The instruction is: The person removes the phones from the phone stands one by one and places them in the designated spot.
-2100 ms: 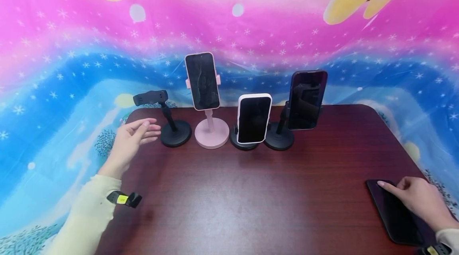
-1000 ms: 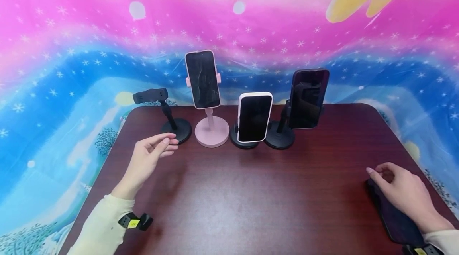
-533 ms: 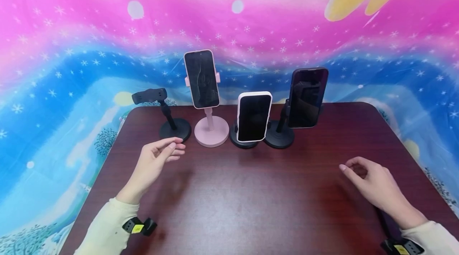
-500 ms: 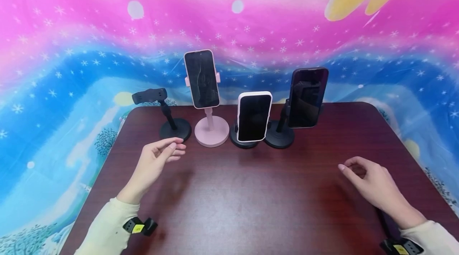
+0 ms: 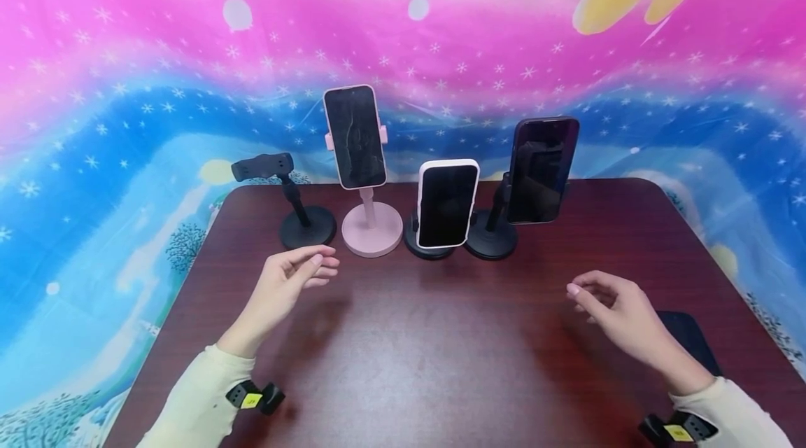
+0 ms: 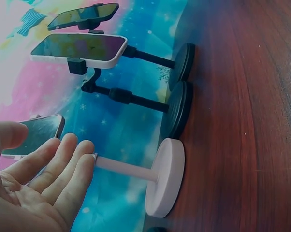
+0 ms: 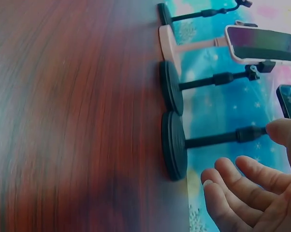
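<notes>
My left hand (image 5: 283,294) hovers above the table with relaxed fingers, nothing in them, just in front of a black phone stand (image 5: 306,226) whose clamp bears no phone. My right hand (image 5: 623,315) is also relaxed and holds nothing. Behind its wrist a dark phone (image 5: 691,337) lies flat on the table, partly hidden by the forearm. A pink stand (image 5: 372,231) carries a pink-edged phone (image 5: 356,140). Right of it, a white-cased phone (image 5: 447,204) sits in a low black stand, and a dark phone (image 5: 543,171) in another black stand (image 5: 491,238).
The stands form a row along the back of the brown wooden table (image 5: 415,364). Behind them hangs a pink and blue patterned cloth (image 5: 441,70). Black wrist cameras are strapped to both cream sleeves (image 5: 201,392).
My right hand has lifted off the phone lying at the right and moved left. My left hand has drifted right and nearer, away from the black stand. The stands have not moved.
</notes>
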`<action>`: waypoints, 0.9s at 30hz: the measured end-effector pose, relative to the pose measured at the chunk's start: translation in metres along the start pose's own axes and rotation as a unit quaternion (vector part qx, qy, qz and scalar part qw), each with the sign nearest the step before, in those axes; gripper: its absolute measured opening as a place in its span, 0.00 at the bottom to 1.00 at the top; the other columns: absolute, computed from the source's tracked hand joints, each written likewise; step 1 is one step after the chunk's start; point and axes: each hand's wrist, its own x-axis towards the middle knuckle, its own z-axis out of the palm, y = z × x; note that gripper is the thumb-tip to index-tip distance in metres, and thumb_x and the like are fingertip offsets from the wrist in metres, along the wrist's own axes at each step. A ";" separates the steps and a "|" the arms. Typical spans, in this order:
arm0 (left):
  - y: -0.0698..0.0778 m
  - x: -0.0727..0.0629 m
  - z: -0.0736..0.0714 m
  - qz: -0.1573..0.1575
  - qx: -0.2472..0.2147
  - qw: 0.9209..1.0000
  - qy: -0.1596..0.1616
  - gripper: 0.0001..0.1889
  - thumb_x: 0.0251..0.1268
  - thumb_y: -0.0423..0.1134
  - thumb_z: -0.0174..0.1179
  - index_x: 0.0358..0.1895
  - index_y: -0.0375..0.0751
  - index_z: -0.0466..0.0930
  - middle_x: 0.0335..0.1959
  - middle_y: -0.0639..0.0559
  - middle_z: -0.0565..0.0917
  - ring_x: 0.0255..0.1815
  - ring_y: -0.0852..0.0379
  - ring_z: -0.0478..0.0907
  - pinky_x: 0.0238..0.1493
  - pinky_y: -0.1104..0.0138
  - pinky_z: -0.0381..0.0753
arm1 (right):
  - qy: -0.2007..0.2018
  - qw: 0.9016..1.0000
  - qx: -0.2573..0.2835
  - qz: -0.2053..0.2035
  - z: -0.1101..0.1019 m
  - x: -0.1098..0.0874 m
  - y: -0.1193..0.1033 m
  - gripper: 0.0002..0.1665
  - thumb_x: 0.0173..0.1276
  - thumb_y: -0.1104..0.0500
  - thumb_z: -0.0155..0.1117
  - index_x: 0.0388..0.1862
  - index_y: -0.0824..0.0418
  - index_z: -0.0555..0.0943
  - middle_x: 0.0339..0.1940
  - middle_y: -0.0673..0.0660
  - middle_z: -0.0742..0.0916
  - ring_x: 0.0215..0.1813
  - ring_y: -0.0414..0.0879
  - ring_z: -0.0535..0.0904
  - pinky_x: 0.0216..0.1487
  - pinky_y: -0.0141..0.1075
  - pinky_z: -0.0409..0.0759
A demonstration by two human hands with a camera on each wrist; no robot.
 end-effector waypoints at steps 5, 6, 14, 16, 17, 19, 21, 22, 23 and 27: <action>0.000 0.001 0.003 0.002 -0.002 1.000 -0.006 0.17 0.79 0.36 0.53 0.59 0.26 0.78 0.50 0.33 0.86 0.45 0.63 0.88 0.50 0.69 0.88 | -0.010 0.999 0.043 -0.015 0.009 0.004 -0.006 0.11 0.78 0.57 0.59 0.48 0.63 0.82 0.36 0.44 0.89 0.33 0.38 0.86 0.30 0.34 0.87; 0.000 0.001 0.004 0.002 -0.004 1.000 -0.008 0.17 0.79 0.36 0.52 0.59 0.26 0.78 0.50 0.32 0.86 0.45 0.63 0.88 0.50 0.69 0.88 | -0.013 0.998 0.052 -0.017 0.011 0.005 -0.007 0.11 0.78 0.57 0.58 0.47 0.64 0.82 0.35 0.42 0.89 0.33 0.39 0.86 0.30 0.34 0.87; 0.000 0.004 0.009 -0.002 -0.022 1.000 -0.019 0.17 0.79 0.36 0.53 0.60 0.25 0.77 0.54 0.27 0.83 0.45 0.62 0.88 0.50 0.69 0.88 | -0.026 0.992 0.117 -0.042 0.030 0.018 -0.022 0.10 0.78 0.60 0.57 0.45 0.65 0.82 0.33 0.38 0.88 0.31 0.42 0.86 0.29 0.36 0.87; 0.000 0.005 0.009 -0.005 -0.026 0.999 -0.021 0.18 0.79 0.36 0.52 0.60 0.25 0.77 0.55 0.26 0.83 0.45 0.62 0.88 0.51 0.69 0.88 | -0.028 0.989 0.134 -0.050 0.035 0.021 -0.026 0.09 0.78 0.61 0.57 0.45 0.66 0.82 0.33 0.37 0.88 0.31 0.42 0.86 0.29 0.37 0.87; 0.000 0.005 0.010 -0.008 -0.026 0.999 -0.021 0.18 0.79 0.36 0.53 0.60 0.25 0.77 0.55 0.26 0.83 0.45 0.62 0.88 0.51 0.69 0.88 | -0.029 0.988 0.142 -0.052 0.037 0.023 -0.028 0.09 0.78 0.62 0.57 0.45 0.66 0.82 0.33 0.37 0.88 0.31 0.42 0.86 0.29 0.37 0.87; 0.000 0.006 0.011 -0.013 -0.028 0.999 -0.020 0.17 0.79 0.35 0.52 0.60 0.24 0.76 0.55 0.25 0.82 0.44 0.65 0.88 0.51 0.69 0.88 | -0.033 0.985 0.159 -0.059 0.042 0.025 -0.032 0.09 0.78 0.63 0.56 0.45 0.67 0.82 0.33 0.37 0.88 0.31 0.42 0.86 0.29 0.37 0.87; 0.001 0.006 0.011 -0.014 -0.025 0.999 -0.018 0.18 0.79 0.35 0.53 0.61 0.24 0.76 0.55 0.27 0.83 0.44 0.65 0.88 0.51 0.69 0.88 | -0.039 0.982 0.173 -0.066 0.046 0.027 -0.035 0.09 0.78 0.64 0.56 0.45 0.68 0.82 0.33 0.37 0.88 0.31 0.42 0.86 0.28 0.38 0.87; 0.001 0.007 0.011 -0.015 -0.024 0.999 -0.017 0.18 0.79 0.35 0.53 0.60 0.25 0.77 0.55 0.28 0.84 0.44 0.65 0.88 0.51 0.68 0.88 | -0.042 0.981 0.178 -0.067 0.048 0.028 -0.037 0.09 0.78 0.64 0.57 0.45 0.68 0.82 0.33 0.37 0.88 0.31 0.42 0.86 0.28 0.38 0.87; 0.002 0.007 0.011 -0.016 -0.023 0.999 -0.015 0.18 0.79 0.36 0.53 0.60 0.25 0.77 0.54 0.29 0.84 0.44 0.65 0.88 0.51 0.68 0.88 | -0.045 0.980 0.183 -0.069 0.050 0.029 -0.038 0.09 0.77 0.64 0.57 0.45 0.68 0.82 0.33 0.37 0.88 0.30 0.42 0.86 0.28 0.38 0.87; 0.004 0.009 0.010 -0.015 -0.018 1.000 -0.013 0.18 0.78 0.37 0.54 0.61 0.26 0.77 0.55 0.30 0.84 0.44 0.64 0.88 0.51 0.68 0.88 | -0.059 0.977 0.193 -0.070 0.057 0.033 -0.044 0.09 0.77 0.64 0.57 0.45 0.69 0.82 0.32 0.38 0.88 0.30 0.42 0.86 0.29 0.38 0.88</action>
